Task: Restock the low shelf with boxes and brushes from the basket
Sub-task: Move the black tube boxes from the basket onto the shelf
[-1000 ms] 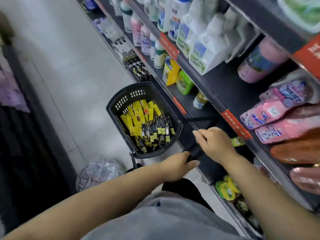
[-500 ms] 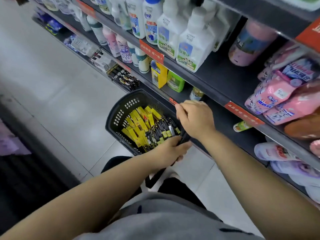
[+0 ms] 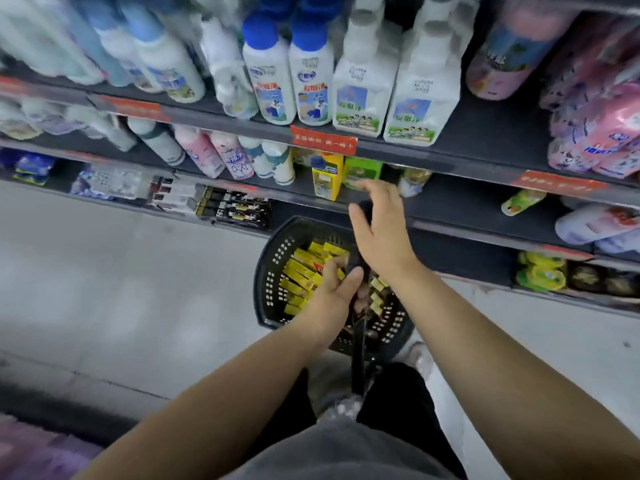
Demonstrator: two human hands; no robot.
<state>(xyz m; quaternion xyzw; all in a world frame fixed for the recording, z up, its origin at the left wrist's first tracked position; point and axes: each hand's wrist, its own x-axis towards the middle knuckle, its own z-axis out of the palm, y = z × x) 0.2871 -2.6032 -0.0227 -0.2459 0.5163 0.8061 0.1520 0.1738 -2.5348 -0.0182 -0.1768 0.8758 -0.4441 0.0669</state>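
Down low on the left, black cartons (image 3: 235,211) are sitting in a row on the low shelf (image 3: 460,254), w/ dark bare space opening up to their right, prob. where the stock is going. Just in front of that gap the basket (image 3: 268,271) is resting on the floor (image 3: 104,271), near the shelf edge, so reaches are going to be short. Inside, the yellow boxes (image 3: 301,271) are lying packed side by side in the left half. Their long sides are slanting upper left to lower right in view, i.e. roughly along the shelf front, not pointing into it.

Next, the left hand (image 3: 329,296) is hanging over the basket's middle, fingers curling round the black handle (image 3: 358,344). It's clenching it, seemingly to steady or steer the basket. The handle's long axis is running from between the person's legs up and away toward the shelf, leaning over the basket.

Further right, the right hand (image 3: 381,237) is lying over the handle's upper end, fingers spreading loosely toward the shelf. Can't tell if it's gripping or merely resting there.

At the basket's right side the brushes (image 3: 377,294) are showing only as dark bits w/ yellow tags, mostly hidden under both hands, so their direction isn't readable. Neither hand is holding any stock yet.
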